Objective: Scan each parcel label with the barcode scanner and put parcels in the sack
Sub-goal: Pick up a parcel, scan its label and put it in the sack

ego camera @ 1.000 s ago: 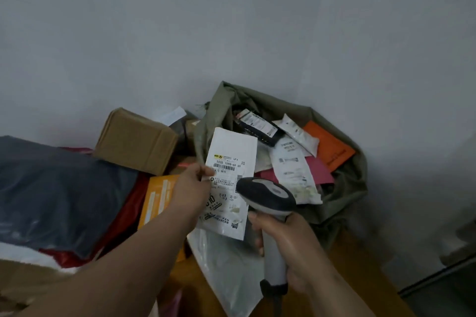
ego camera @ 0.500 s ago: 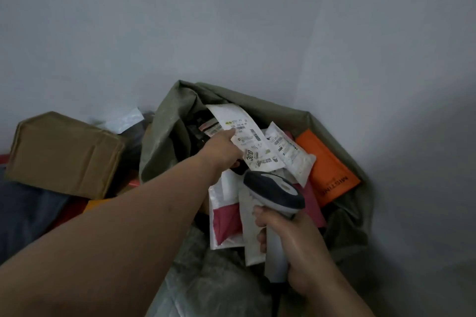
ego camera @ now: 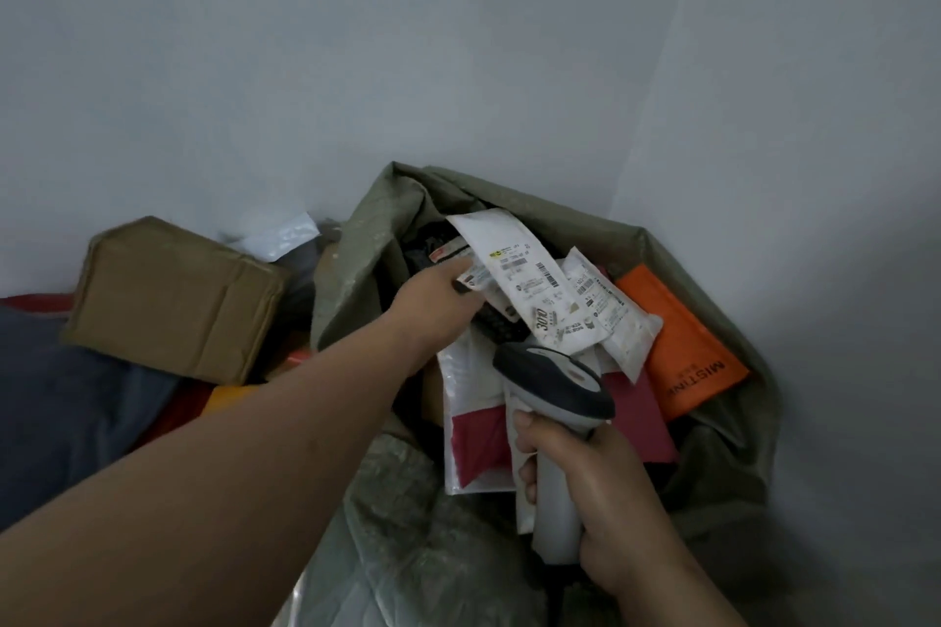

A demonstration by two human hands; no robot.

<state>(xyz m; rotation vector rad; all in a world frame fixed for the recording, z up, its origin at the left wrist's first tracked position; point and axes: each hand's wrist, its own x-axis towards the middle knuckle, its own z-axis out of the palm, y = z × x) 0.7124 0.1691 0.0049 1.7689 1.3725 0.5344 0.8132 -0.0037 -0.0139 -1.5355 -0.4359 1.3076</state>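
An olive-green sack [ego camera: 356, 265] stands open in the wall corner, holding several parcels. My left hand [ego camera: 433, 306] reaches into its mouth and touches the white labelled parcel [ego camera: 524, 280] lying on top; whether the fingers still grip it cannot be told. My right hand [ego camera: 585, 484] grips the handle of the grey barcode scanner [ego camera: 555, 377], held over the sack's near side. An orange parcel [ego camera: 682, 351] and a white-and-pink mailer [ego camera: 473, 433] lie in the sack too.
A brown cardboard box [ego camera: 173, 300] sits left of the sack, with a white mailer [ego camera: 275, 239] behind it. A dark grey bag [ego camera: 61, 397] and red and orange parcels lie at the far left. Bubble wrap [ego camera: 407, 540] lies below the sack.
My left hand carried the white labelled parcel from in front of the scanner up into the sack and laid it on the pile. The view shifted towards the sack.
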